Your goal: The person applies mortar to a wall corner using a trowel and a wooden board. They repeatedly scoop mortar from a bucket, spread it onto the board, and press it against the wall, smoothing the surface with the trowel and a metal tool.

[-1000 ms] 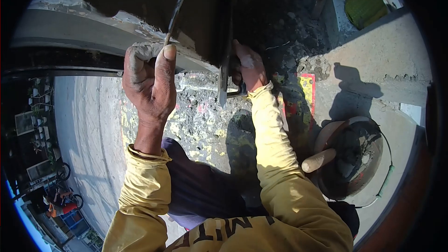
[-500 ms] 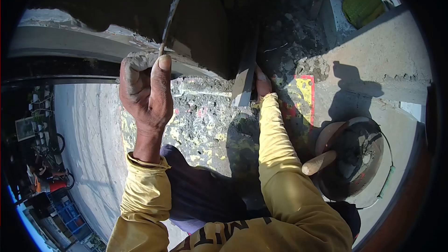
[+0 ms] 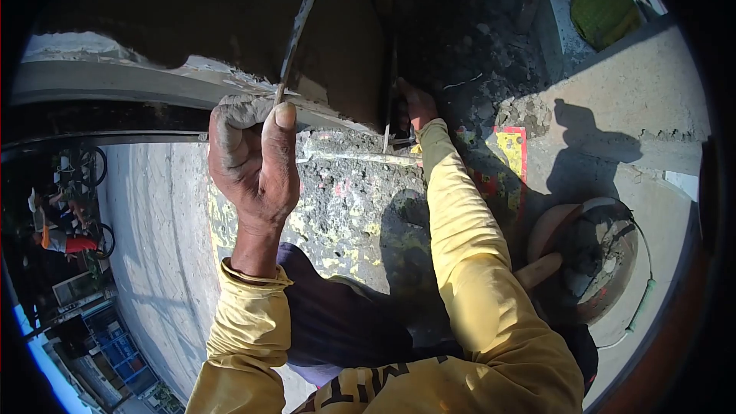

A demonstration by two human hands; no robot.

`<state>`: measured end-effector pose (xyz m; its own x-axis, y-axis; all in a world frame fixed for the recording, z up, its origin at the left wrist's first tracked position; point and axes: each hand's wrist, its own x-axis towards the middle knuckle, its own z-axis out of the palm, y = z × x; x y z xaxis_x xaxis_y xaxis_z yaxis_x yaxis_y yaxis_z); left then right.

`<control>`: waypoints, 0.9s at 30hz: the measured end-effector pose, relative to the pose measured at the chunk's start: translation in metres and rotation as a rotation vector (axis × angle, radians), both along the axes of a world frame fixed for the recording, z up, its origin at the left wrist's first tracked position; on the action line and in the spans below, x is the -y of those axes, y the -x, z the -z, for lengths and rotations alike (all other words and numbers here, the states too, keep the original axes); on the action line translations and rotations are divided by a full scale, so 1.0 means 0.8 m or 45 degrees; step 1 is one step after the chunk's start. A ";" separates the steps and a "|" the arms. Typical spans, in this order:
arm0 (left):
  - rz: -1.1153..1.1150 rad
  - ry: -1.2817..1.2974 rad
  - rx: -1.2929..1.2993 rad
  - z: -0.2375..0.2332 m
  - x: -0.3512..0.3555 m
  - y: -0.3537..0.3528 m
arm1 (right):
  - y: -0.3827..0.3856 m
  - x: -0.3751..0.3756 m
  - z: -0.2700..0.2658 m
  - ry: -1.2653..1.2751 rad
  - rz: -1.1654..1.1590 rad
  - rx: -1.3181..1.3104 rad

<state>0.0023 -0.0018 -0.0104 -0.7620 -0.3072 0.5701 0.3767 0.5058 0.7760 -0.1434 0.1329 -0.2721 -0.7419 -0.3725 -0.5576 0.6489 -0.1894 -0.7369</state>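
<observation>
My left hand (image 3: 257, 149), with grey cement on its fingers, pinches the lower end of a thin, stained rod (image 3: 300, 27) between thumb and fingers. The rod slants up past a dark, freshly coated wall face (image 3: 207, 8). My right hand (image 3: 416, 106) is partly in shadow at the wall's lower corner, its fingers wrapped round a flat tool (image 3: 389, 111) that shows edge-on against the wall. Below the hands a spattered yellow and red sheet (image 3: 337, 215) lies on the ground, strewn with grey mortar.
A bucket (image 3: 613, 261) of mortar with a wire handle stands at the right, a wooden tool handle (image 3: 539, 271) at its left side. A green sack (image 3: 603, 11) lies at the upper right. A person (image 3: 61, 239) on a bicycle is at the far left.
My right hand has moved up and slightly left, and the flat tool has turned from showing its broad side to its thin edge. My left hand has shifted slightly right with the rod.
</observation>
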 end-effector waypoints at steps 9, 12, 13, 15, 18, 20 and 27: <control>-0.050 -0.006 -0.004 -0.009 -0.012 0.004 | -0.037 -0.009 -0.160 0.034 0.063 -0.453; -0.068 -0.026 0.019 -0.012 -0.015 0.004 | -0.083 -0.016 -0.205 0.025 0.116 -0.756; -0.060 -0.021 0.023 -0.011 -0.013 0.002 | -0.101 -0.023 -0.217 0.054 0.068 -0.724; -0.045 -0.010 0.034 -0.010 -0.009 0.000 | -0.133 -0.034 -0.220 -0.023 0.100 -0.986; -0.072 -0.022 0.046 -0.012 -0.013 0.000 | -0.151 -0.065 -0.179 0.244 -0.049 -0.480; -0.074 -0.025 0.045 -0.012 -0.013 -0.001 | -0.135 -0.062 -0.100 0.169 0.180 -0.378; -0.040 0.066 -0.020 -0.007 -0.006 0.004 | -0.079 -0.058 0.005 -0.022 0.197 -0.001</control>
<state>-0.0005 0.0028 -0.0050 -0.7430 -0.3007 0.5979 0.3719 0.5572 0.7424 -0.0803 0.1793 -0.2764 -0.7901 -0.2443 -0.5622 0.6124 -0.2743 -0.7415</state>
